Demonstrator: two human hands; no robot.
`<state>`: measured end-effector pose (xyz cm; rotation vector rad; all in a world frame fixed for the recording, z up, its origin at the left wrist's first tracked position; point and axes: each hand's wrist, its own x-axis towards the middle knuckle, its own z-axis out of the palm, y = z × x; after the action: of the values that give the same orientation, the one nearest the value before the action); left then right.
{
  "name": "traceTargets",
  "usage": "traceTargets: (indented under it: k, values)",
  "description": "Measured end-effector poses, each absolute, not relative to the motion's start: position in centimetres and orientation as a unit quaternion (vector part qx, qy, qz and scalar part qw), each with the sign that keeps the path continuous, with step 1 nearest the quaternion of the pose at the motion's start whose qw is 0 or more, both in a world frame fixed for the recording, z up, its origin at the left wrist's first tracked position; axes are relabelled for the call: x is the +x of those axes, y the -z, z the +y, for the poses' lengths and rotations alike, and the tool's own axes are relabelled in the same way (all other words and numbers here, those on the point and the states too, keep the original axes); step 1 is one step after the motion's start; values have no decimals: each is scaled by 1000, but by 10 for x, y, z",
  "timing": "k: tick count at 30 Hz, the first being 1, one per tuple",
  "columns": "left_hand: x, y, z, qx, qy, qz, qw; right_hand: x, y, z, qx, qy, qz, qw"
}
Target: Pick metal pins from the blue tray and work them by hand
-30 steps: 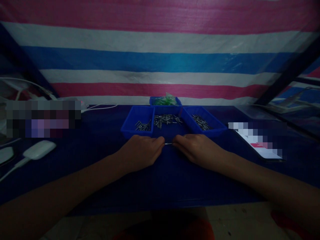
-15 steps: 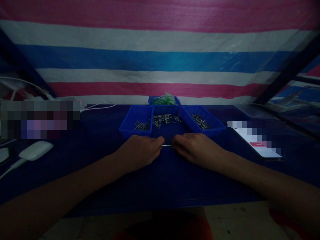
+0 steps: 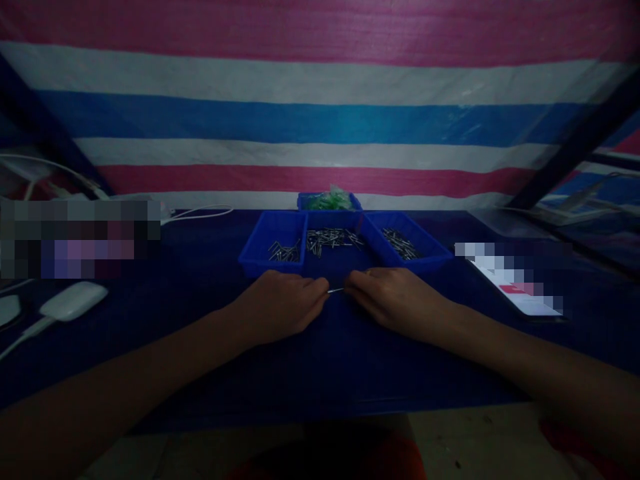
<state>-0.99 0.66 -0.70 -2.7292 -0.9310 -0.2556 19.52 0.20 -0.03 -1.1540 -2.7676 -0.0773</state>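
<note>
Between my two hands stretches a thin silvery metal pin (image 3: 337, 290), its ends hidden in my fingers. My left hand (image 3: 287, 303) is closed in a pinch on its left end. At the right end, my right hand (image 3: 385, 293) pinches it with bent fingers. Just beyond the hands lies a loose pile of similar metal pins (image 3: 330, 239) on the blue table (image 3: 340, 373). Left of this pile stands a blue tray (image 3: 255, 250) with some pins in it. A second blue tray (image 3: 433, 250), to the right, holds more of them.
Behind the pile, a small blue bin (image 3: 330, 217) holds green and clear plastic bags (image 3: 330, 199). A lit phone (image 3: 525, 293) lies to the right. On the left are a white charger (image 3: 74, 301) and cables (image 3: 205, 212). A striped sheet (image 3: 320, 120) hangs behind.
My left hand has shifted very slightly right, towards my right hand, so less of the pin shows between them. The pin now tilts a little, its right end higher.
</note>
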Motion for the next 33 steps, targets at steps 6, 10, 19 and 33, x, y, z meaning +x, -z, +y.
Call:
traceTargets:
  k: [6, 10, 19, 33]
  values:
    - [-10, 9, 7, -932, 86, -328, 131, 195, 0, 2, -382, 29, -920, 76]
    - [-11, 10, 8, -932, 83, -327, 134, 196, 0, 3, -379, 26, -922, 76]
    - [-12, 9, 9, -933, 82, -322, 140, 195, -1, 1, -380, 21, -921, 77]
    - [-9, 8, 7, -928, 77, -339, 136, 194, 0, 2, -379, 30, -923, 66]
